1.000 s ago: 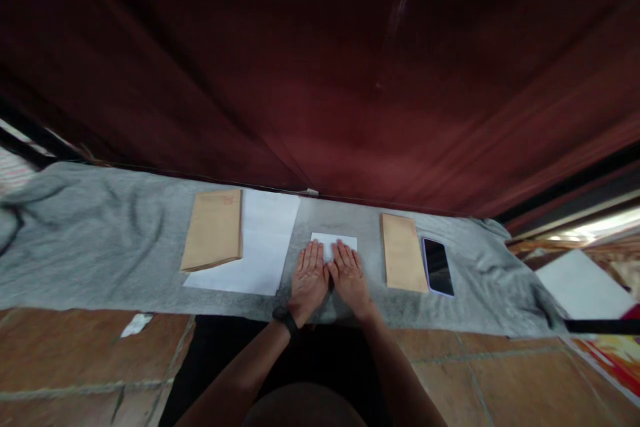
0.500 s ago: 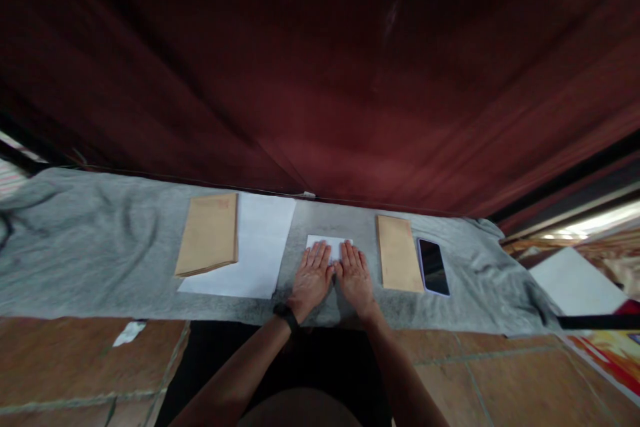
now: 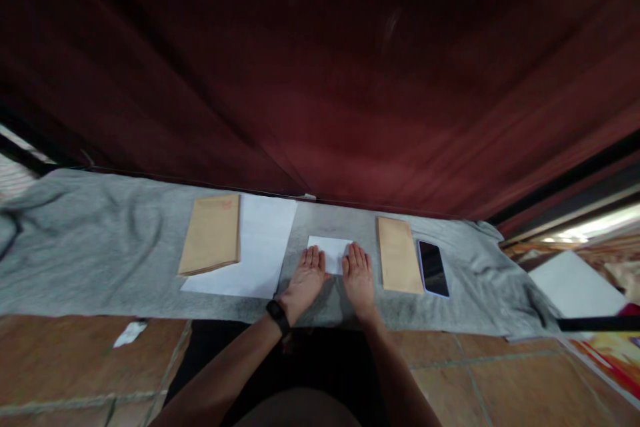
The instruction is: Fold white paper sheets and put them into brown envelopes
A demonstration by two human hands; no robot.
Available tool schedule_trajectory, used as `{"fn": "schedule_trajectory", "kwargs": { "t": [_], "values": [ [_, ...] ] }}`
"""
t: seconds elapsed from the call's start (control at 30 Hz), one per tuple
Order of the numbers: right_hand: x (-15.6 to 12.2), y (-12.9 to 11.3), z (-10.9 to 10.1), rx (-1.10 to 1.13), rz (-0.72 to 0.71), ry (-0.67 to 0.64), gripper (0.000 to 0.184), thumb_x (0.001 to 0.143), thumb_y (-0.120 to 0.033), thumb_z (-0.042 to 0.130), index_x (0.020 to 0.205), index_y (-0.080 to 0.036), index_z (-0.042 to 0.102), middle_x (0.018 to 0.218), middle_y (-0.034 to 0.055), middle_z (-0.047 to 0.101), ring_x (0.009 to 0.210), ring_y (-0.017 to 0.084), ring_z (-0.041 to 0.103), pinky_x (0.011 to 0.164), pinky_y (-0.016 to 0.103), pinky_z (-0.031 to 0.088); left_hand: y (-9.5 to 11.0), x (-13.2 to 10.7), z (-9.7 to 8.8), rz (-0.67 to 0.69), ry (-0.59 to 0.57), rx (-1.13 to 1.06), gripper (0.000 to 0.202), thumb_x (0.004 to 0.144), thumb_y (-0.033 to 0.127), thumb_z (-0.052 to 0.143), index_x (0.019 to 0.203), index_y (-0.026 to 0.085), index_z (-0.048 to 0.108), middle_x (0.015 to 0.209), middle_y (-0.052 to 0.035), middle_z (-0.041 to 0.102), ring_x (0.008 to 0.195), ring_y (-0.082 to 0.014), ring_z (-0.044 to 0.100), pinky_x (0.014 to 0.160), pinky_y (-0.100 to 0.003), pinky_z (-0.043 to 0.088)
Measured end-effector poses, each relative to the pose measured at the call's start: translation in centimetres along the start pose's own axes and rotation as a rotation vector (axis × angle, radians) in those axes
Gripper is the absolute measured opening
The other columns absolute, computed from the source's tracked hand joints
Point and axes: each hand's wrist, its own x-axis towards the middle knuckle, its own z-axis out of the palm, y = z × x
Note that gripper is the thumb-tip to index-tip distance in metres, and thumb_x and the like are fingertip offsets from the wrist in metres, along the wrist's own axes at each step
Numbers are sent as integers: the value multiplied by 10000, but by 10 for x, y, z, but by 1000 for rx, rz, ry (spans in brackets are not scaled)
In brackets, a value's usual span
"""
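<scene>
A small white piece of paper (image 3: 334, 252), seemingly folded, lies on the grey cloth between my hands. My left hand (image 3: 309, 275) rests at its left side, palm down with fingers stretched out over the edge. Along the right edge lies my right hand (image 3: 359, 278), also flat, fingers extended forward. Neither hand grips anything. To the left, large white sheets (image 3: 265, 240) lie partly under a stack of brown envelopes (image 3: 211, 233). More brown envelopes (image 3: 400, 255) sit to the right of my right hand.
A phone (image 3: 433, 268) with a dark screen lies just right of the right-hand envelopes. Grey cloth (image 3: 110, 240) covers the narrow surface, which ends at a dark red panel (image 3: 320, 113) behind. Tiled floor (image 3: 450, 373) shows below the front edge.
My hands have moved apart toward the paper's left and right sides, uncovering more of its middle. The paper, envelopes and phone stay in place.
</scene>
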Motion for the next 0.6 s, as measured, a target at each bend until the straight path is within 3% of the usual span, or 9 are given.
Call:
{"fn": "schedule_trajectory", "kwargs": {
  "t": [0.17,0.37,0.47,0.6],
  "values": [
    [-1,3,-1,39,27,-14,479,1058,-267,269,1442,-81,487,1471,190,532,1420,242,422,1166,482,312,18,-1,-13,98,-35,11,519,895,-3,403,1403,36,503,1466,-270,503,1397,-320,473,1126,-484,406],
    [0,1,-3,147,65,-9,496,1059,-305,257,1434,-86,497,1462,187,541,1416,234,428,1179,479,309,31,5,-19,59,-33,-2,524,869,-41,411,1382,-12,509,1445,-321,489,1364,-350,499,1095,-508,427],
    [0,5,-5,386,169,13,532,1059,-375,246,1429,-96,508,1445,182,558,1387,232,463,1177,478,329,30,8,-24,5,7,-79,519,856,-46,416,1359,7,534,1422,-312,515,1322,-340,540,1063,-489,454],
    [-2,13,-14,825,440,113,622,1039,-521,249,1462,-122,468,1471,171,534,1362,228,501,1136,450,406,18,6,-38,-88,145,-419,429,935,38,366,1281,123,604,1249,-188,678,1134,-267,665,944,-394,516]
  ]
}}
